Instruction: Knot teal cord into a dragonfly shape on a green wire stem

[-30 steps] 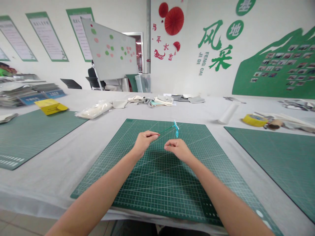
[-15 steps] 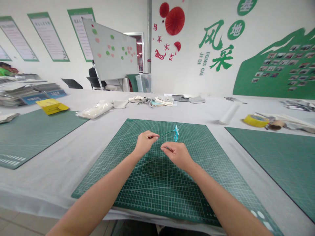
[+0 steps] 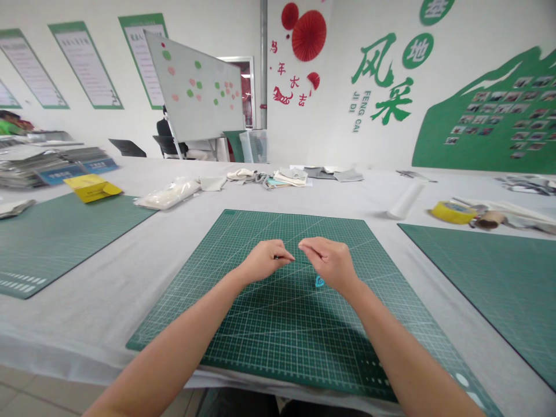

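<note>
Turquoise ornament [image 3: 319,281] shows on my feed as a small patch of bright colour against the middle cutting mat [image 3: 278,341], just below the right hand [image 3: 334,260], which seems to hide the rest of it. From my post I see the left hand [image 3: 266,260] above that mat, thumb and forefinger pressed together on the end of a thin dark stem [image 3: 303,263], which runs toward the ornament's side. My right fingers are drawn into a narrow pinch just beside the left ones, a slim gap between the two sets of tips; I cannot tell whether anything fine is caught in them. Both forearms reach in over the middle mat's near edge. Past its far edge lie fabric scraps [image 3: 290,176], with a plastic packet [image 3: 167,195] off its far left corner. To the middle mat's left I have another mat bearing a yellow card [image 3: 92,188]; to its right lies a third mat, and off its far right corner a white roll [image 3: 407,200] and yellow tape [image 3: 453,214].
</note>
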Available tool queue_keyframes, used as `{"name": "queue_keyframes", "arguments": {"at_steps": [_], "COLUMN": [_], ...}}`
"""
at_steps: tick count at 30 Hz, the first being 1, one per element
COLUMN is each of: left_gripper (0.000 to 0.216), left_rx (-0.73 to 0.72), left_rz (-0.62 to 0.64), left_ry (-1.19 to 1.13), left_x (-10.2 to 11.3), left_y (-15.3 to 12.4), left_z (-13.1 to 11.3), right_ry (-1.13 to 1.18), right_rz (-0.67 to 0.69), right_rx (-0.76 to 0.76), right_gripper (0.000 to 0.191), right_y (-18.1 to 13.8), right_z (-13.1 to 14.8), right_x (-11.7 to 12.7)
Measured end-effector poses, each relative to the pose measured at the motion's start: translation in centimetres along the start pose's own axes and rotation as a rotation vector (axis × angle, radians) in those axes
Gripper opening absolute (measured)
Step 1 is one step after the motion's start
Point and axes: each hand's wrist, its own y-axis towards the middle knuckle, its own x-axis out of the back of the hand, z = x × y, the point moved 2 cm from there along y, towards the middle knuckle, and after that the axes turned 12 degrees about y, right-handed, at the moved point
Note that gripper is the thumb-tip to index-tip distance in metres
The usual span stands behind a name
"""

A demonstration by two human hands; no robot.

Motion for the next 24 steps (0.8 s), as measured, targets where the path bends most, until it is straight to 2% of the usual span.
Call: {"name": "queue_keyframes", "arguments": {"at_steps": [6,12,15,19,24], "left_gripper": [0.018,0.015,0.014,0.014,0.014], "left_rx": [-0.078,-0.108,-0.087,-0.013,0.162], "left_rz": [0.102,0.195,0.204,0.143,-0.069], "left_ry": [-0.069,-0.215,-0.340,-0.450,-0.509], "left_x": [0.2,0.6,0.9,1.4,1.7], "left_y": [-0.1,-0.2,-0.2,-0.2,0.0], "left_z": [-0.6,-0.9,-0.9,-1.0,-0.4], "right_ry": [0.043,0.259,0.371,0.385,0.373], "right_rz": [-0.006,0.126,0.146,0.144,0.162], "right_rx": [-0.087,-0.345,-0.441,-0.482,-0.456], "right_gripper": [0.019,0.023,0.029,0.032,0.029], "right_y": [0.3,0.7,0.6,0.3,-0.2], "right_z": [-1.4,-3.3,-4.4,-5.5,-5.5], "right_x": [0.7,1.1,0.7,-0.4,-1.5]}}
